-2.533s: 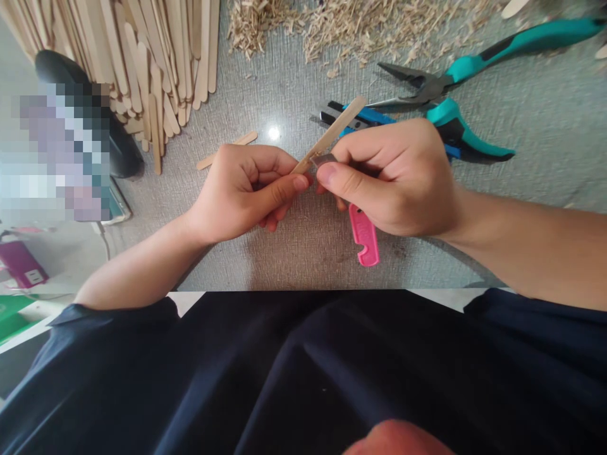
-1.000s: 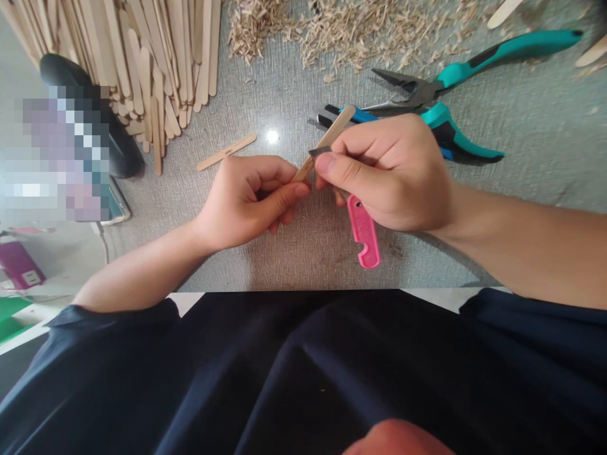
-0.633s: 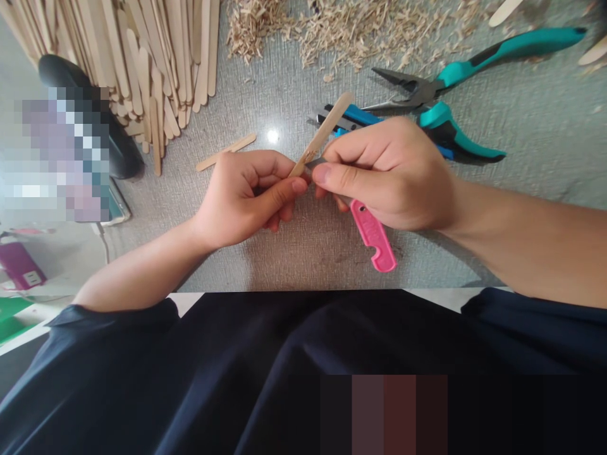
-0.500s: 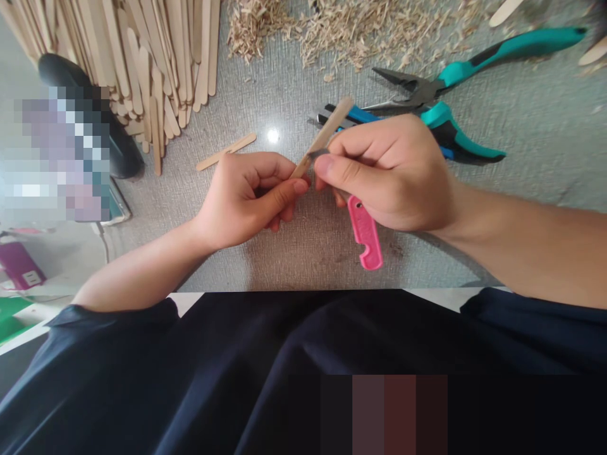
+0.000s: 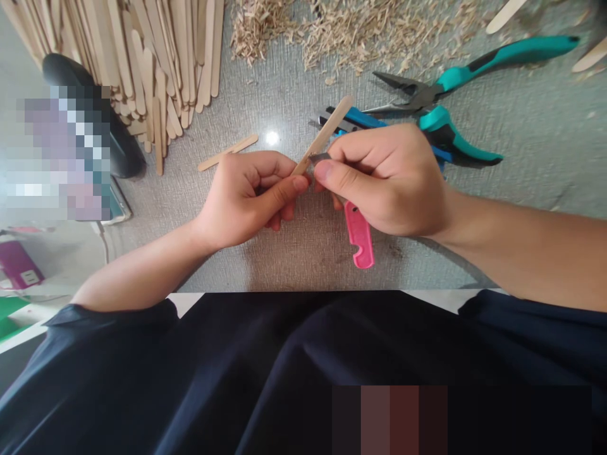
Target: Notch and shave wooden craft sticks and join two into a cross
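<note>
My left hand [image 5: 246, 196] is closed on the lower end of a flat wooden stick [image 5: 327, 129], which slants up and to the right. My right hand [image 5: 384, 177] grips a small knife with a pink handle [image 5: 358, 237]; its grey blade rests against the stick just above my left thumb. My right thumb presses beside the blade. The two hands touch at the fingertips above the grey table [image 5: 545, 158].
A large pile of wooden sticks [image 5: 142, 57] lies at the back left, one loose stick [image 5: 227, 151] near it. Wood shavings [image 5: 360, 28] cover the back. Teal pliers [image 5: 455, 76] and a blue cutter [image 5: 365, 118] lie behind my right hand. A black object [image 5: 95, 107] sits left.
The blade has worked short strokes along the stick, the pink handle swinging slightly left and right. Both hands stay in the same spot.
</note>
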`<state>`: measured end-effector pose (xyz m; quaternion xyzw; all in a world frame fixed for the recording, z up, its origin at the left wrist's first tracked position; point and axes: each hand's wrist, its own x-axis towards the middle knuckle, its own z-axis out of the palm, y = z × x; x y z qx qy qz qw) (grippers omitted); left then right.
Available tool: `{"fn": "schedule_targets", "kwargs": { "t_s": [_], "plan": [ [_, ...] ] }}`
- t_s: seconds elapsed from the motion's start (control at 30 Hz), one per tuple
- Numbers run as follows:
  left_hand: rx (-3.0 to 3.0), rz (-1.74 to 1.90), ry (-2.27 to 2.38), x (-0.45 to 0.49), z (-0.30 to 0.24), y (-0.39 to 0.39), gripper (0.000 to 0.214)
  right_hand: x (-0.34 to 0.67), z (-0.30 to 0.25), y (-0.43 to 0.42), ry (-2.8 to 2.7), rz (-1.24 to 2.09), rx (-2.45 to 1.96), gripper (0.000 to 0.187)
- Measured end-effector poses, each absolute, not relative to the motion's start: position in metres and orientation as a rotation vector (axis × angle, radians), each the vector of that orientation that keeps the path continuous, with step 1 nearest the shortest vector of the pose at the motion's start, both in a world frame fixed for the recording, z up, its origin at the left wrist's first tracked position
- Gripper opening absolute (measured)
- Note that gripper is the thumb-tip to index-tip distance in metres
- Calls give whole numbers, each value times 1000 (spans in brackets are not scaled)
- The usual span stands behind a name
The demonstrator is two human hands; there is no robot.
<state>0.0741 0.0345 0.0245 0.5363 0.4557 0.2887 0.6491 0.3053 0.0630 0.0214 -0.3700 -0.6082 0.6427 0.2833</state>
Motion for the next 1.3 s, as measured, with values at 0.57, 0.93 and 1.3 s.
{"fn": "schedule_targets", "kwargs": {
  "t_s": [0.57,0.93,1.3],
  "plan": [
    [1303,667,1018,72,21,37,53,308,23,66,-1614,1806,-988,49],
    [1451,811,1158,80,13,21,30,305,24,65,-1680,1748,-1028,52],
    [1549,868,1237,82,12,16,25,303,25,62,-1742,1635,-1087,53]
  ]
}}
